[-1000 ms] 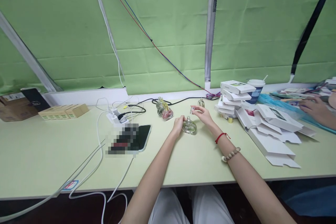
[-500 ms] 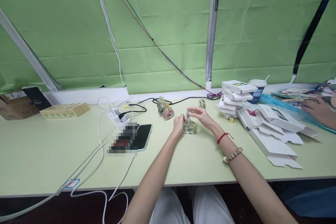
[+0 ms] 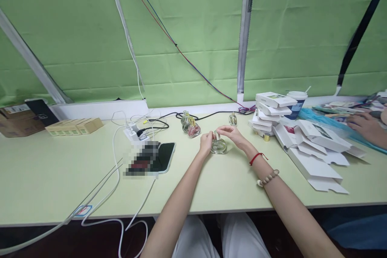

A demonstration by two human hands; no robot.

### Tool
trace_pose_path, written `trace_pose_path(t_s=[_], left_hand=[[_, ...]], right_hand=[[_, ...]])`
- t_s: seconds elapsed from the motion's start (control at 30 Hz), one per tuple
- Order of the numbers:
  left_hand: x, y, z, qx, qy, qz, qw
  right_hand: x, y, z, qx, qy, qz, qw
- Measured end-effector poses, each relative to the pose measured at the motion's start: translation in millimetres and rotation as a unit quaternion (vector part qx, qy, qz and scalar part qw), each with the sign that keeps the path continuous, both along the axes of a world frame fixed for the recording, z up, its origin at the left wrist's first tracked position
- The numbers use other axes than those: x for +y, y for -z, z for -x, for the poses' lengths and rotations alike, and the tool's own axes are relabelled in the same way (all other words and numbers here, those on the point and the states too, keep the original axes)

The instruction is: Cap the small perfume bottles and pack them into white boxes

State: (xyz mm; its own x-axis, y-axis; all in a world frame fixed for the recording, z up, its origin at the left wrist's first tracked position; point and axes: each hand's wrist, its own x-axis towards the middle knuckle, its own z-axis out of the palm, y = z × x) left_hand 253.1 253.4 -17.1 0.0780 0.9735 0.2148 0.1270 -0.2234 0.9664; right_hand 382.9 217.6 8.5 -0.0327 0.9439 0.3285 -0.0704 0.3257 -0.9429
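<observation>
Closest in, there's a pair of pale trousers (image 3: 195, 242) under the edge of a yellowish table (image 3: 236, 193). Further up, a smartphone (image 3: 165, 157) lies off to the left, and some loose white cartons (image 3: 314, 173) are piled on the right.

Middle of the table is the main thing: a squat, clear glass perfume bottle (image 3: 219, 148), upright, between the two hands. The left hand (image 3: 207, 142) has its fingers curled in snug against the bottle's left side; can't tell how far the tips wrap behind. The right hand (image 3: 232, 134) looks pinched in, thumb and fingertips nearly together on the silvery cap (image 3: 216, 134) at the neck.

Handling-wise, I'd guess it's rigid, a bit heavy for its size, slick on those rounded sides and not drop-friendly. Best hold is probably fingers and thumb across the wide body, base on the table; the cap seems light and small, so a fingertip pinch on its sides suits it.

Past that, a pink bottle (image 3: 194, 130) sits in a little bunch, with another small bottle (image 3: 232, 119) farther back, then a green curtain (image 3: 193, 16).
</observation>
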Motion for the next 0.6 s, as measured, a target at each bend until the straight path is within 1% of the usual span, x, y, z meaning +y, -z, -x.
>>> trace_pose_path(t_s=[0.13, 0.33, 0.5, 0.6], left_hand=[[1, 0.0, 0, 0.001, 0.0, 0.0, 1.0], [-1, -3.4, 1, 0.002, -0.007, 0.009, 1.0], [1, -1.6, 1, 0.001, -0.004, 0.011, 1.0], [3, 0.5, 0, 0.004, -0.004, 0.008, 1.0]], right_hand=[[-2, -2, 4, 0.011, 0.018, 0.01, 1.0], [-3, -2, 12, 0.005, -0.001, -0.004, 1.0], [1, 3, 9, 0.021, 0.001, 0.027, 0.999], [0, 5, 9, 0.019, -0.011, 0.051, 0.998]])
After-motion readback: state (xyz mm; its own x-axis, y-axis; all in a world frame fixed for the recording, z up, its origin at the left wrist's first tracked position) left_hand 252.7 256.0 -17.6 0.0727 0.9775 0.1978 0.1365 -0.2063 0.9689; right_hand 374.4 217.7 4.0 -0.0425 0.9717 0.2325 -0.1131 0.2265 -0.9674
